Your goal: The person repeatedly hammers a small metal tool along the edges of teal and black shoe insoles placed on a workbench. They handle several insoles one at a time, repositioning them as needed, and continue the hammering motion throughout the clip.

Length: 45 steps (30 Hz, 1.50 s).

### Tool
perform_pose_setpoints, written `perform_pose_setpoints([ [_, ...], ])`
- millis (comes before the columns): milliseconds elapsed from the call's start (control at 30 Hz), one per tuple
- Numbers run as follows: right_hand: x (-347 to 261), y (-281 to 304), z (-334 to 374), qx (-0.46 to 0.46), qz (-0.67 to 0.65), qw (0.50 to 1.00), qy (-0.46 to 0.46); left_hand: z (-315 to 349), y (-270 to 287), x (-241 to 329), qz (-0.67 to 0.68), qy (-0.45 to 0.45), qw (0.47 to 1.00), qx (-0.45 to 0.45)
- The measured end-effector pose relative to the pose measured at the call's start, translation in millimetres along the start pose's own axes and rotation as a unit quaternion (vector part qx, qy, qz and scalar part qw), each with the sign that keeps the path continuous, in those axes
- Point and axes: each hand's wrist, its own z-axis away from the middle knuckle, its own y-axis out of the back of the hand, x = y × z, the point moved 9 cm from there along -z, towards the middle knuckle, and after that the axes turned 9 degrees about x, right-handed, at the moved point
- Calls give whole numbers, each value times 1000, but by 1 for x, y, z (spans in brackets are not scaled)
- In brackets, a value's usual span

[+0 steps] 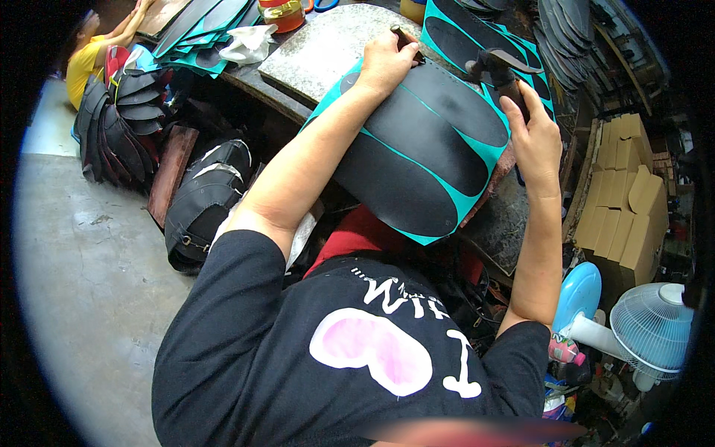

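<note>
Grey stone slab (pixel 328 45) lies behind the teal sheet with black ovals (pixel 406 141); ovals run upper left to lower right, near corner pointing at the wearer. Left hand (pixel 386 65) is closed round a dark hand tool (pixel 403 39), tilted, by the sheet's far edge. Right hand (pixel 535 132) wraps the hammer (pixel 503 74); its head sits right of the tool, well apart, open gap between above the sheet.

Likely workshop: hammer (pixel 503 76), stacked sheets (pixel 199 37)
</note>
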Motion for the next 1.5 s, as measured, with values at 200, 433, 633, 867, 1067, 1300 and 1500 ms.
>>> perform_pose_setpoints([
  [200, -47, 45, -17, 114, -157, 976, 100, -2, -3, 10, -87, -28, 995, -30],
  [433, -14, -20, -6, 17, 8, 1000, -14, 21, -31, 53, -211, -271, 939, -37],
  [633, -22, 27, -15, 95, -22, 990, 100, -5, -16, -2, 38, 32, 997, -53],
  [867, -45, 18, -3, 133, -49, 982, 127, 22, -31, 59, -136, -290, 946, -59],
  [1067, -1, 4, -1, 63, -7, 998, 9, 2, -21, 4, 32, 36, 998, -32],
  [1300, -32, 37, -1, 164, -145, 970, 107, 14, -32, 44, -94, -181, 976, -81],
  [1500, -2, 0, 1, 69, 61, 995, 31, 18, -33, 46, -79, -164, 982, -52],
])
